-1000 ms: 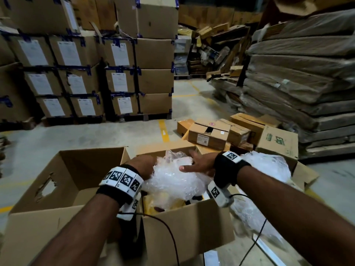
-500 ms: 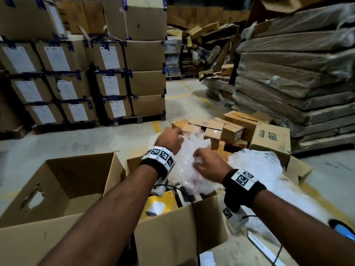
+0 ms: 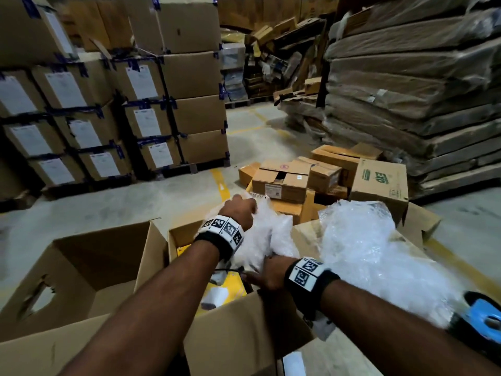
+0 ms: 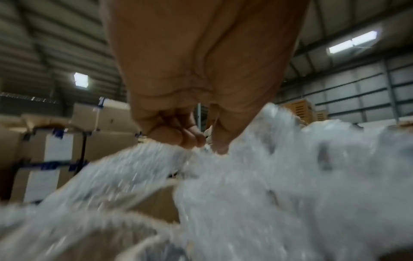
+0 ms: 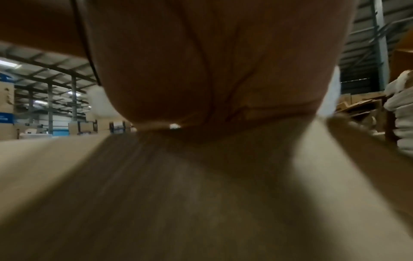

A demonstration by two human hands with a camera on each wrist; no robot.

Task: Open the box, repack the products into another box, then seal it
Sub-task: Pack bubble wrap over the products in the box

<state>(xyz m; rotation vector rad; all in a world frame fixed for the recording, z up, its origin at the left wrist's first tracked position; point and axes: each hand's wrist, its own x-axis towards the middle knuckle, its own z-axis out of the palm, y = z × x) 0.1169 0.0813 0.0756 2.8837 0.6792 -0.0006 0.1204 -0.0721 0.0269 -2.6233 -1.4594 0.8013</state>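
Clear bubble wrap [image 3: 267, 234], crumpled, bunched in left hand [image 3: 240, 213] above the open box [image 3: 230, 337]. Left wrist view: left fingers [image 4: 190, 137] curled and thumb pinched down on the top of the wrap, so clamped on bubble wrap. The wad hangs from that fist, long axis roughly running from the far raised end at the left hand down and toward the person to the near end at the right hand [image 3: 267, 275]. Right hand sits low at the near rim of the open box, at the wrap's bottom end; fingers hidden behind wrap and hand in head view, right wrist view is blurred cardboard and palm only, so cannot tell whether it grips or just touches.

Open box is in the middle, right in front of the person, flaps up, yellow product [image 3: 219, 289] showing inside below the wrap with a white patch on it. Empty-looking second box [image 3: 81, 270] just beside it to the left, open, a torn handle hole in its near wall. Second pile of bubble wrap [image 3: 366, 248] lies to the right on a cardboard flap, apart from the held wad.

Behind: small cartons [image 3: 298, 177] on the floor, a carton with green print [image 3: 379, 183], stacked labelled cartons [image 3: 108, 109] on the left, flat wrapped cardboard stack [image 3: 420, 90] on the right. Blue object [image 3: 482, 316] at the right edge, unclear what.
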